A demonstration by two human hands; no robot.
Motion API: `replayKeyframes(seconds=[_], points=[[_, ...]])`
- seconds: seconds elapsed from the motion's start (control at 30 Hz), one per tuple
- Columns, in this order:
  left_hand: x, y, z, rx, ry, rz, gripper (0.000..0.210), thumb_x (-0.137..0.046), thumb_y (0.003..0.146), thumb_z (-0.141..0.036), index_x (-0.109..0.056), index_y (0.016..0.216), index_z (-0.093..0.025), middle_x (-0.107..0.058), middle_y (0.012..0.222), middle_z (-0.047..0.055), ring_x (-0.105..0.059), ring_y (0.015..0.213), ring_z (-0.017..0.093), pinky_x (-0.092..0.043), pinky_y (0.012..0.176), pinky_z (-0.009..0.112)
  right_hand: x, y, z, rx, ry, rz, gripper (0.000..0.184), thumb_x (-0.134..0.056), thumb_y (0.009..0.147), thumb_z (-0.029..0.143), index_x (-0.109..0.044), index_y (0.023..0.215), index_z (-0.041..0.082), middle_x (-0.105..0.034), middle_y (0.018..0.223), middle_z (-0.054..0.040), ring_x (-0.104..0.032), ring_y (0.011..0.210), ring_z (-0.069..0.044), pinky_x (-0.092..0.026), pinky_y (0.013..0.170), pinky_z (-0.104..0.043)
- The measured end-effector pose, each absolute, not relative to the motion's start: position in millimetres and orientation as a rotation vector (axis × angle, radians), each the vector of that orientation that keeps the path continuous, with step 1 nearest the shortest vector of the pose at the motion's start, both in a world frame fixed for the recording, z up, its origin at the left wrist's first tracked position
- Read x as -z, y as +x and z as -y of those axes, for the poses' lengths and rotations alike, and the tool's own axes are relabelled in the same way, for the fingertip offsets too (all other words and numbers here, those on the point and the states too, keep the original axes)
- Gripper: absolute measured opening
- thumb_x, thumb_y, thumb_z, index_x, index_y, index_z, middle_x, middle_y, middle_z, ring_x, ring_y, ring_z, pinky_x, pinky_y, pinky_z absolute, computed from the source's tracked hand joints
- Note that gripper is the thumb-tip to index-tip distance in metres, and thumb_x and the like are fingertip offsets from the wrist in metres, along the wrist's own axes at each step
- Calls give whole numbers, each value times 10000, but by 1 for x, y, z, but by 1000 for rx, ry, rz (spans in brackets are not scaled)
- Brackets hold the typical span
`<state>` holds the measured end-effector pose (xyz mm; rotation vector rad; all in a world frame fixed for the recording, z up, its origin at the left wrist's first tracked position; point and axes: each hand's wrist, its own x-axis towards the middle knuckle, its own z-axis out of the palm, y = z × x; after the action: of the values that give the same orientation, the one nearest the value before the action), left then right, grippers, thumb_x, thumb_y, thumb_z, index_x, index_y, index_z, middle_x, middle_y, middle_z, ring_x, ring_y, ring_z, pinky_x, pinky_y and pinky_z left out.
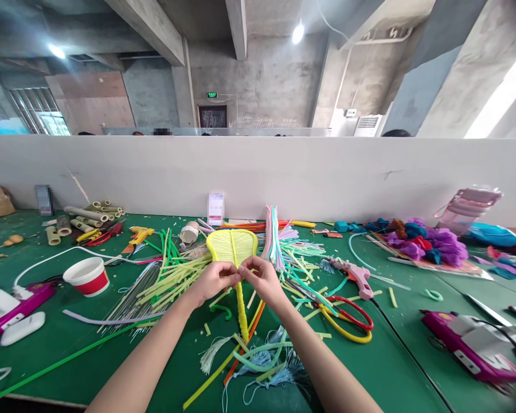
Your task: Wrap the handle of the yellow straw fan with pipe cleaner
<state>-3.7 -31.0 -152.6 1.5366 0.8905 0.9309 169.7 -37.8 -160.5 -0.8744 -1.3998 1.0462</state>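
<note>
A yellow hand fan (226,245) stands in front of me, its wide ribbed head up and its wrapped handle (242,315) pointing toward me. My left hand (217,280) pinches at the lower left of the head, just above the handle. On the other side, my right hand (263,278) pinches close by, thumbs and fingertips nearly meeting. The exact grip is partly hidden behind the fingers. Cut yellow-green fuzzy stems (172,284) lie left of the fan, and blue tassels (284,373) rest below it.
Scissors with red and yellow handles (348,318) and a pink glue gun (356,276) lie on the right. On the left are a paper cup (88,276), a yellow glue gun (140,236) and a power strip (30,307). A phone (215,208) leans by the white partition (155,172).
</note>
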Motion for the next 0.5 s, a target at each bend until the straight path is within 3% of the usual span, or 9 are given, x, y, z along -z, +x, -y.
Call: replayKeyframes(seconds=[0.2,0.5], points=[[155,3,31,-1139,1377,-947,544,-537,901,-628,-706,1097,-150,-668,1069,125,-645,840,183,-459,572,226,165,174,31,-1059,-875,1075,318,-722,792,523,-657,865,220,-669,748,-5,-590,672,-156,-433,571,-259],[160,15,33,-1311,1331,-981,405,-745,774,-526,-723,936,-156,-693,825,54,-619,707,151,-420,507,205,167,158,40,-1158,-852,970,364,-778,729,526,-640,845,209,-751,786,-57,-678,712,-201,-497,602,-289]])
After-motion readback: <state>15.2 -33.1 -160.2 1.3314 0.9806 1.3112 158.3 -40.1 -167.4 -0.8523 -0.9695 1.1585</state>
